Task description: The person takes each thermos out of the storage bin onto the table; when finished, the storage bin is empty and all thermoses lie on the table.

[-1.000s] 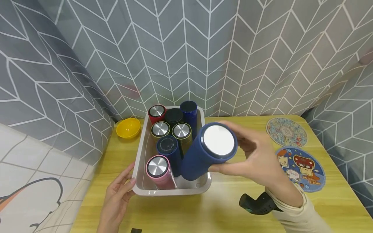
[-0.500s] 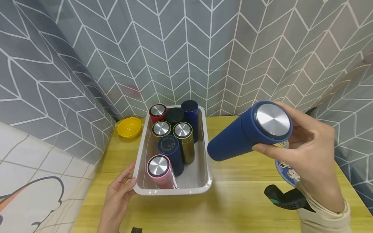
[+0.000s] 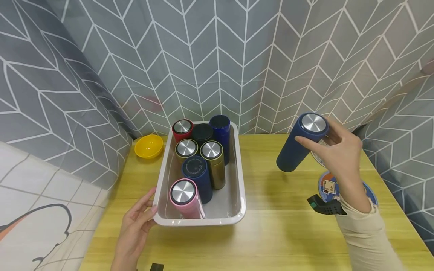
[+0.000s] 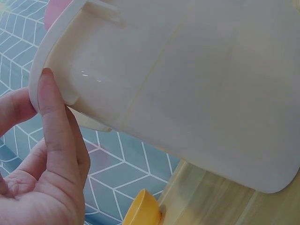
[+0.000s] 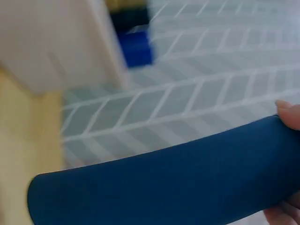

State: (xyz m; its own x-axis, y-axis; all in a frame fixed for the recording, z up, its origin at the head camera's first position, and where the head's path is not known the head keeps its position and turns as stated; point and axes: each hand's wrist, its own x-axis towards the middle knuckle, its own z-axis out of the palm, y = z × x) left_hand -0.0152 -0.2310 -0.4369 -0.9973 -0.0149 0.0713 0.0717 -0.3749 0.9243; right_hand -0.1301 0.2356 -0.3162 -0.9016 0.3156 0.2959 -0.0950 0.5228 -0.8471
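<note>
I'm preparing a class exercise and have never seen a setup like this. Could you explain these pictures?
There is no robot: a person works bare-handed. The wide view comes from a camera worn on the head; the close ones come from cameras on each wrist. On the wooden table stands a white bin with seven bottles in it. To its left is a yellow bowl; to its right lie two round mats, partly hidden. The left hand grips the bin's rim; the right hand holds a dark blue bottle, apart from the bin.
</note>
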